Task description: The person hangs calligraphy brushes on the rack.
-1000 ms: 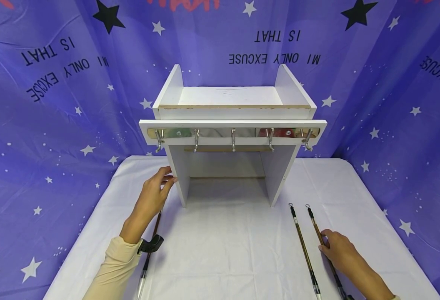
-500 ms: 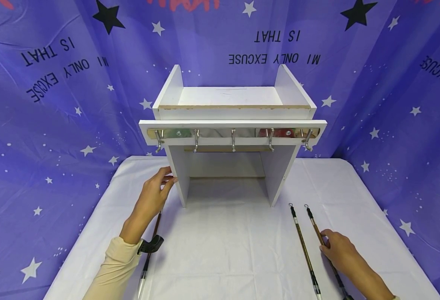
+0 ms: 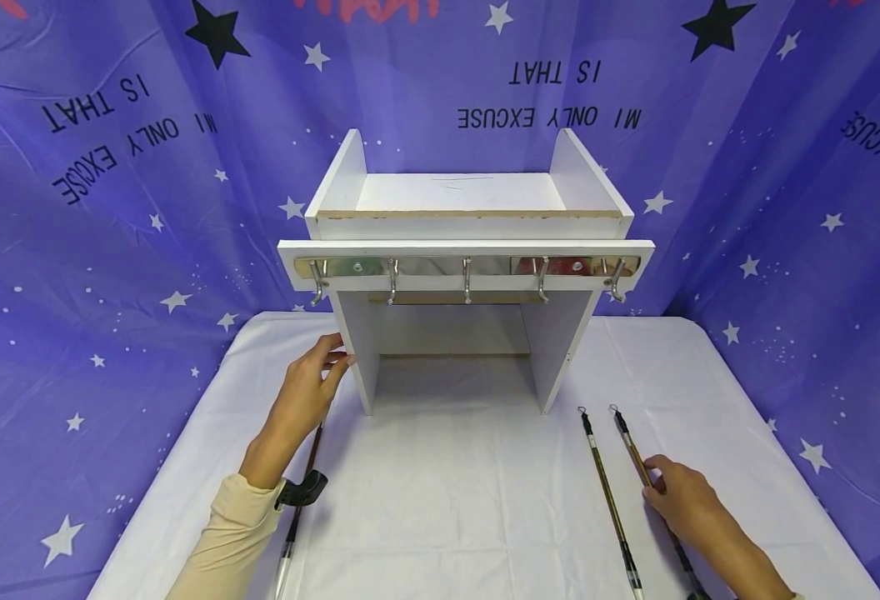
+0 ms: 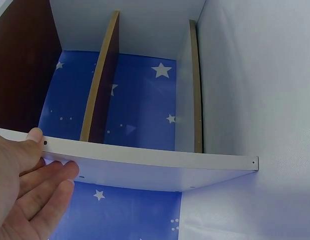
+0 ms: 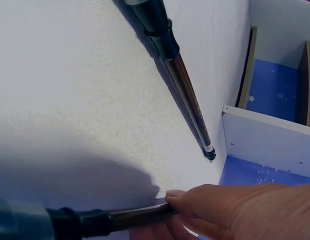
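Dark rod [image 3: 292,527] lies at the lower left, under the left wrist; above it, left hand [image 3: 305,389] pinches the side panel of the central white rack [image 3: 467,227] between thumb and fingers. Lower right, a looped rod [image 3: 608,493] lies on white cloth [image 3: 440,500]; beside it, right hand [image 3: 687,504] pinches a second looped rod [image 3: 634,457], thumb and fingers closed round it.

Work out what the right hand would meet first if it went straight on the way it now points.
Probably the neighbouring rod, just left of the right hand and its held rod; depth is unclear, so the hand might pass above it.
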Tool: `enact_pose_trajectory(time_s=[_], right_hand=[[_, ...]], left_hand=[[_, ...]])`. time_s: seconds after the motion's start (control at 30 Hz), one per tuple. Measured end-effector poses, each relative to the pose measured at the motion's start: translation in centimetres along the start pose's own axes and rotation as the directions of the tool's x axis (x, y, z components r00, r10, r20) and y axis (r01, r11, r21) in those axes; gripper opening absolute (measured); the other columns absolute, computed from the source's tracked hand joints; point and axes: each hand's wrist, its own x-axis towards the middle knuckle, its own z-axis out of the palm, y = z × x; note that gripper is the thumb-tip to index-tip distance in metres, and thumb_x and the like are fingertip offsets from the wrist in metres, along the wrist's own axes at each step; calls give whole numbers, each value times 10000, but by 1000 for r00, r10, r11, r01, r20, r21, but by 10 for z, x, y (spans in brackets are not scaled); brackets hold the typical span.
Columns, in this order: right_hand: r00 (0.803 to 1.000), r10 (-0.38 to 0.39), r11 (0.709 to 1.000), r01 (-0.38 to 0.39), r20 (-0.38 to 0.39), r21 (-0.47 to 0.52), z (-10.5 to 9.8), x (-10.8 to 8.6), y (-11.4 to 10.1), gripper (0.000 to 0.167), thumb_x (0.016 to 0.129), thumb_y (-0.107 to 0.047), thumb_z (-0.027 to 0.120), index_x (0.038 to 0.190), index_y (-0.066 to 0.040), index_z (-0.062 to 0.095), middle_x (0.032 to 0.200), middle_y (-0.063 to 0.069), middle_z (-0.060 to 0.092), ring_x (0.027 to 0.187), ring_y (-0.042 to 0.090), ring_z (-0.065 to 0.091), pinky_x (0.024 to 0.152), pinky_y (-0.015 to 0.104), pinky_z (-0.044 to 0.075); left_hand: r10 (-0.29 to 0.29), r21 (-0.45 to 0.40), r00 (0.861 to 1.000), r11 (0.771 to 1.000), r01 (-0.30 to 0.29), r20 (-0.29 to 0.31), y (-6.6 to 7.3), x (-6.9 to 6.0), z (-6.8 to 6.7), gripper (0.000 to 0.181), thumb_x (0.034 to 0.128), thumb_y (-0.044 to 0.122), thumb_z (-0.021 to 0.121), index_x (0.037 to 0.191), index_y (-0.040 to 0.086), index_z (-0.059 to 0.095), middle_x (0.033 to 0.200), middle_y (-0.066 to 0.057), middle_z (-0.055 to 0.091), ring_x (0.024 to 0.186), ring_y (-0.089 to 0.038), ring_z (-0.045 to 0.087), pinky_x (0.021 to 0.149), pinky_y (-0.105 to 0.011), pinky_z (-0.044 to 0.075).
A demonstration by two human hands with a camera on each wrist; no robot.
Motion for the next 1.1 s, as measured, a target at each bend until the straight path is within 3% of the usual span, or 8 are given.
enact_pose_trajectory(time_s=[0.37, 0.6, 0.77, 1.0, 1.1], right_hand=[[997, -29, 999, 30, -65, 26, -9, 0, -4, 404, 944, -18, 713, 1297, 130, 582, 861, 61, 714, 765, 215, 650, 628, 366, 540], [990, -51, 998, 56, -133, 38, -20, 1, -9, 409, 977, -41, 685, 1325, 137, 564, 899, 107, 718, 825, 292, 706, 651, 396, 560], [962, -91, 994, 101, -257, 28, -28, -1, -18, 380, 965, -34, 707, 1302, 105, 597, 891, 105, 717, 813, 294, 720, 633, 368, 550], [883, -154, 985, 174, -444, 5, -33, -5, -30, 395, 928, -21, 762, 1288, 72, 628, 891, 119, 719, 773, 303, 716, 582, 308, 523], [857, -162, 982, 191, -489, 9, -37, -7, -35, 399, 930, -20, 762, 1296, 64, 626, 903, 143, 716, 776, 339, 723, 559, 284, 512]], left_hand=[[-3, 4, 1000, 1000, 3, 4, 0, 0, 0, 358, 1094, 202, 610, 1416, 51, 570, 1333, -190, 696, 1184, -394, 710, 987, -592, 584], [-4, -3, 1000, 1000, 4, 4, 0, 0, 0, 363, 1096, 210, 606, 1423, 57, 569, 1339, -184, 693, 1187, -387, 709, 991, -586, 584], [19, -7, 1000, 1000, -19, -9, 0, -2, 0, 351, 1091, 199, 614, 1413, 62, 581, 1323, -170, 702, 1169, -371, 718, 986, -571, 590], [33, -10, 999, 999, -33, -14, -1, -1, 0, 350, 1089, 186, 617, 1410, 52, 581, 1323, -175, 701, 1163, -372, 720, 985, -568, 592], [32, -10, 999, 999, -32, -13, 0, -1, 0, 351, 1089, 190, 617, 1410, 53, 582, 1327, -176, 699, 1165, -374, 719, 987, -571, 590]])
